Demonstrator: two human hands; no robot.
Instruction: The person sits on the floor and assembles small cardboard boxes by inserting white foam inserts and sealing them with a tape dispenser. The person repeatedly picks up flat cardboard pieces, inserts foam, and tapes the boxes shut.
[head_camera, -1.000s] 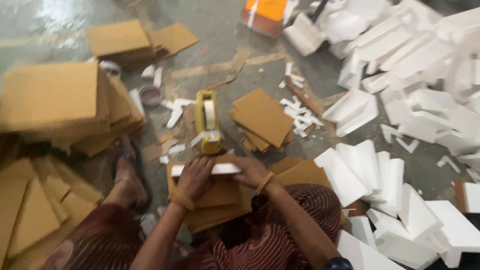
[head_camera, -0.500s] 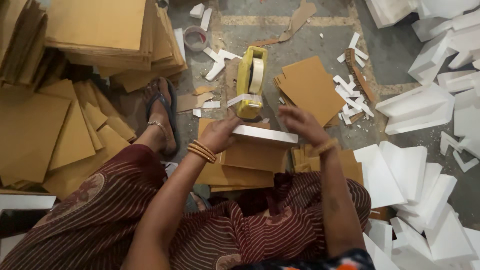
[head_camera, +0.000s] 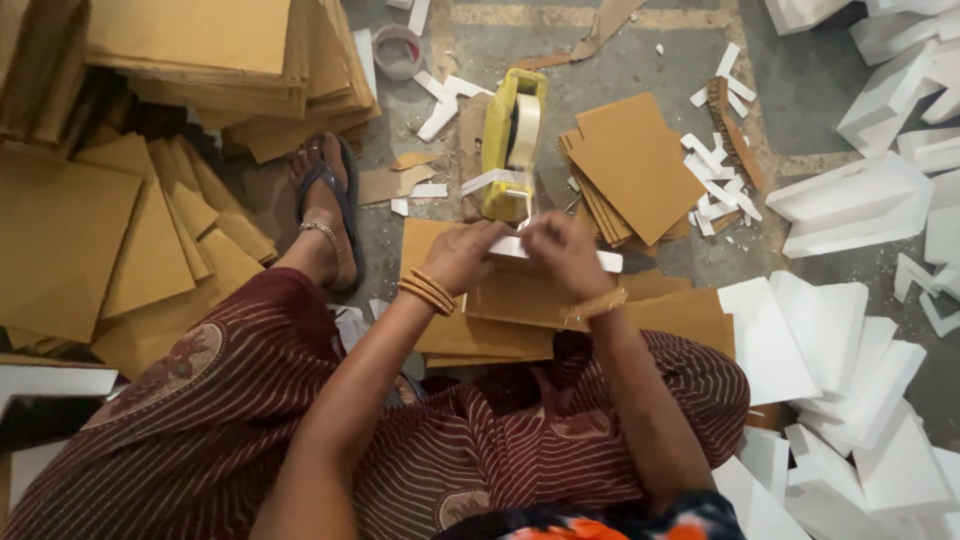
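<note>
Grey concrete floor (head_camera: 820, 130) carries everything. Nearest, cardboard sheets (head_camera: 520, 310) lie over the lap; above them both hands pinch a white foam strip (head_camera: 560, 252), left hand (head_camera: 468, 255) and right hand (head_camera: 562, 250) gripping it. Beyond stands a yellow tape dispenser (head_camera: 512, 140).

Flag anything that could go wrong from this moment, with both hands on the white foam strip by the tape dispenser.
1. The white foam strip is thin and held by both the left hand and right hand; it might snap if pressed unevenly.
2. The yellow tape dispenser stands just beyond the fingers; its cutting edge could nick them.
3. The loose cardboard sheets under the work look unevenly stacked and may slide.
</note>
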